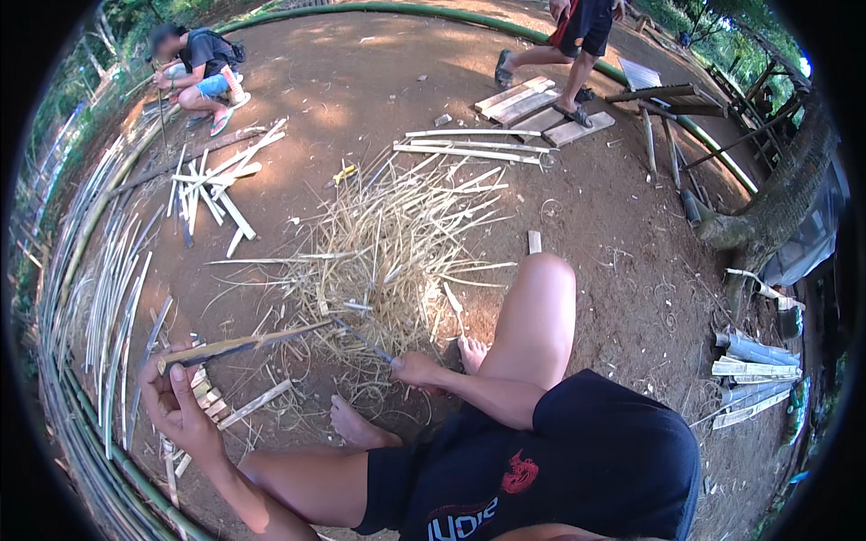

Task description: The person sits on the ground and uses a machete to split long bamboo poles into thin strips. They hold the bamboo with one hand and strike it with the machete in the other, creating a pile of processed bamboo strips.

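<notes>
My left hand (183, 404) grips one end of a split bamboo strip (236, 345), yellowish with a dark side, between thumb and fingers. The strip points to the right, over the ground in front of me. My right hand (417, 370) is closed round the handle of a thin knife (365, 340). Its blade slants up and left, and its tip is close to the strip's far end; I cannot tell whether they touch. Beneath and beyond the blade lies a heap of thin curled bamboo shavings (388, 243).
Split bamboo pieces (216, 185) and long strips (122, 307) lie at the left. Boards (519, 104) lie at the back, where a person (582, 36) walks. Another person (203, 72) crouches at the far left. A tree trunk (776, 198) and bamboo sections (758, 361) are on the right.
</notes>
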Action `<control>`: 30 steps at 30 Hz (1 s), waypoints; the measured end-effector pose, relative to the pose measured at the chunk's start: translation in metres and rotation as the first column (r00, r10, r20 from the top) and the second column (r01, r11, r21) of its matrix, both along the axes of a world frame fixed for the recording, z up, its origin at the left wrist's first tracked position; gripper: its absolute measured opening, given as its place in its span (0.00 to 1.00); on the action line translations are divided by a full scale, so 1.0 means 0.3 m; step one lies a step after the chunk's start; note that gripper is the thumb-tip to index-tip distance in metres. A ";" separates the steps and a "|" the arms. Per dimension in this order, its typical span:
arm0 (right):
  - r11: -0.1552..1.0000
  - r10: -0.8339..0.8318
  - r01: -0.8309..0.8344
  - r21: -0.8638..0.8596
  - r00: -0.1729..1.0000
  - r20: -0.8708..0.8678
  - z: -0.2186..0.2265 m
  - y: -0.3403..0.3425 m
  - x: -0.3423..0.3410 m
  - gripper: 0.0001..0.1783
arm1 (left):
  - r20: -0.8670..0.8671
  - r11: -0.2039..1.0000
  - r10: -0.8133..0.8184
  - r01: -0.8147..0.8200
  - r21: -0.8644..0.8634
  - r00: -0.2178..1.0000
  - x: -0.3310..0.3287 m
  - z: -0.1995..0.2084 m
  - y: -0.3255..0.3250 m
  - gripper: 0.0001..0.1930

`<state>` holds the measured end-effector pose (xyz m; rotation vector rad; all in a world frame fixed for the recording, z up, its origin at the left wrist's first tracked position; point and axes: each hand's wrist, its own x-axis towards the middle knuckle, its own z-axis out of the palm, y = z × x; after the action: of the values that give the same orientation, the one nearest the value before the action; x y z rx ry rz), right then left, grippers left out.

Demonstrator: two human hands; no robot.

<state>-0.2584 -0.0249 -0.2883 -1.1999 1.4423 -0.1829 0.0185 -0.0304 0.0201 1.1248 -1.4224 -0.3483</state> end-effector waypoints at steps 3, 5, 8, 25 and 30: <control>0.986 0.031 -0.069 -0.154 0.972 -0.233 -0.114 0.020 0.013 0.17 | -0.021 0.989 0.144 -0.144 -0.017 0.989 0.010 0.002 -0.007 0.11; 0.964 0.050 -0.131 -0.233 0.944 -0.325 -0.142 0.031 0.013 0.19 | 0.004 0.965 0.247 -0.245 -0.095 0.969 0.006 0.012 -0.016 0.12; 0.913 -0.019 -0.093 -0.397 0.963 -0.269 -0.111 0.032 0.009 0.26 | -0.091 0.913 0.347 -0.358 -0.197 0.934 0.055 0.004 -0.021 0.12; 0.636 0.020 0.011 -0.771 0.999 0.031 0.420 -0.218 -0.091 0.17 | -0.584 0.976 0.195 -0.217 0.034 0.788 0.201 -0.008 -0.073 0.12; 0.876 0.233 -0.112 -0.470 0.950 0.208 0.450 -0.169 -0.093 0.13 | -0.628 0.989 0.148 -0.100 0.111 0.764 0.246 -0.029 -0.089 0.10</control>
<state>-0.2862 -0.0754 -0.1533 -1.6132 1.0809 -0.5566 0.0922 -0.0570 0.0115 1.0148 -0.7299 -0.6233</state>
